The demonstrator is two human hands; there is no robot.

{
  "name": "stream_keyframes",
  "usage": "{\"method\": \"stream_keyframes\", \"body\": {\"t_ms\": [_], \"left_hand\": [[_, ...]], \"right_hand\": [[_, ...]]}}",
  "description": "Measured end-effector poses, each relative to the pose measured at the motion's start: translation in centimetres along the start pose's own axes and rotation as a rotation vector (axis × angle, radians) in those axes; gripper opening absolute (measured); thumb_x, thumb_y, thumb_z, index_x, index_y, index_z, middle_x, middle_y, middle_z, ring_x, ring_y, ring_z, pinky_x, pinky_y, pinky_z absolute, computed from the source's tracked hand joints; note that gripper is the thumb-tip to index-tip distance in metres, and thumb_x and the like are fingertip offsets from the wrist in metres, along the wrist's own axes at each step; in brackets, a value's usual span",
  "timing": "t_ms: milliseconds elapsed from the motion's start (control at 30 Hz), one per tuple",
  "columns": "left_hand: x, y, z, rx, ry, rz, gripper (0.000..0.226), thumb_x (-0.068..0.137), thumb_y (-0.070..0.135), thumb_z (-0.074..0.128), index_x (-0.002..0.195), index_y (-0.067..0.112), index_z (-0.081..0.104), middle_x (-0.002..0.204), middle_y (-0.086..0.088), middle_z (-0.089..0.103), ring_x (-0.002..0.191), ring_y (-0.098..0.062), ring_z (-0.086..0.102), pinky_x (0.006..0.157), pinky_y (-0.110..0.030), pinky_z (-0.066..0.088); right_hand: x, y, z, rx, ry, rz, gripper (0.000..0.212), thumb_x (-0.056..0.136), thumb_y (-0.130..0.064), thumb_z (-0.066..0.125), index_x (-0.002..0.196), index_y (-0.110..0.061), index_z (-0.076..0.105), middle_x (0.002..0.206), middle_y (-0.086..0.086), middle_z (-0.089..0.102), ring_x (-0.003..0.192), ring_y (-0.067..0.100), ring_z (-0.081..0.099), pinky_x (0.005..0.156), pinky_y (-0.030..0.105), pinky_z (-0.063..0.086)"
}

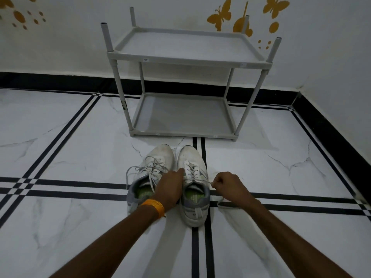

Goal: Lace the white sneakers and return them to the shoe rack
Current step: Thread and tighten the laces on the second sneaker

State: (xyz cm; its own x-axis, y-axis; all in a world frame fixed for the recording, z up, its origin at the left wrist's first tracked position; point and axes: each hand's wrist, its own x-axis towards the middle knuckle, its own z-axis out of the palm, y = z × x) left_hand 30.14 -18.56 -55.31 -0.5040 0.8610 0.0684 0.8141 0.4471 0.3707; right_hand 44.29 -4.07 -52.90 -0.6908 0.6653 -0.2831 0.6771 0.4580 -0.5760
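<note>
Two white sneakers stand side by side on the floor, toes pointing at the rack. The left sneaker (158, 159) has loose laces spilling to its left. The right sneaker (190, 157) is laced partway up. My left hand (170, 187) rests between the shoes, its fingertips touching the right sneaker's lace area. My right hand (226, 183) is closed on the right sneaker's lace (202, 180) and holds it out to the right. The lace's free end (222, 203) lies on the floor under my right wrist. The grey two-shelf shoe rack (186, 57) stands just beyond, both shelves bare.
The floor (80, 147) is white marble tile with black stripes. A white wall with orange butterfly stickers (219, 15) and a black skirting runs behind the rack and along the right side. An orange band (154, 205) is on my left wrist.
</note>
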Motion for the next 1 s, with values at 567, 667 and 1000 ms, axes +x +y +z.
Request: {"method": "stream_keyframes", "body": {"t_ms": [567,667,1000], "left_hand": [[0.2,-0.5,-2.4,-0.182,-0.017,-0.224,0.024,0.086,0.029,0.059,0.076,0.009,0.068,0.075,-0.013,0.07,0.074,-0.028,0.064,0.066,-0.035,0.05],[0.7,0.0,-4.1,-0.48,-0.037,-0.314,0.037,0.088,0.036,0.062,0.058,0.014,0.064,0.062,-0.007,0.064,0.062,-0.02,0.059,0.061,-0.029,0.043],[0.2,1.2,-2.8,-1.138,0.092,-0.253,0.021,0.094,0.016,0.058,0.101,0.004,0.073,0.1,-0.011,0.075,0.091,-0.008,0.069,0.079,-0.014,0.054]], "right_hand": [[1.7,-2.7,2.4,1.037,-0.084,0.004,0.023,0.083,0.005,0.068,0.106,0.01,0.065,0.091,0.026,0.071,0.077,0.024,0.069,0.071,0.025,0.061],[1.8,-3.0,2.5,0.916,0.004,-0.014,0.018,0.084,-0.005,0.072,0.101,0.001,0.07,0.085,0.021,0.074,0.072,0.024,0.071,0.064,0.026,0.06],[1.3,-3.9,2.1,0.86,-0.091,-0.087,0.031,0.089,-0.004,0.066,0.119,-0.009,0.063,0.093,0.019,0.075,0.075,0.022,0.073,0.072,0.026,0.06]]}}
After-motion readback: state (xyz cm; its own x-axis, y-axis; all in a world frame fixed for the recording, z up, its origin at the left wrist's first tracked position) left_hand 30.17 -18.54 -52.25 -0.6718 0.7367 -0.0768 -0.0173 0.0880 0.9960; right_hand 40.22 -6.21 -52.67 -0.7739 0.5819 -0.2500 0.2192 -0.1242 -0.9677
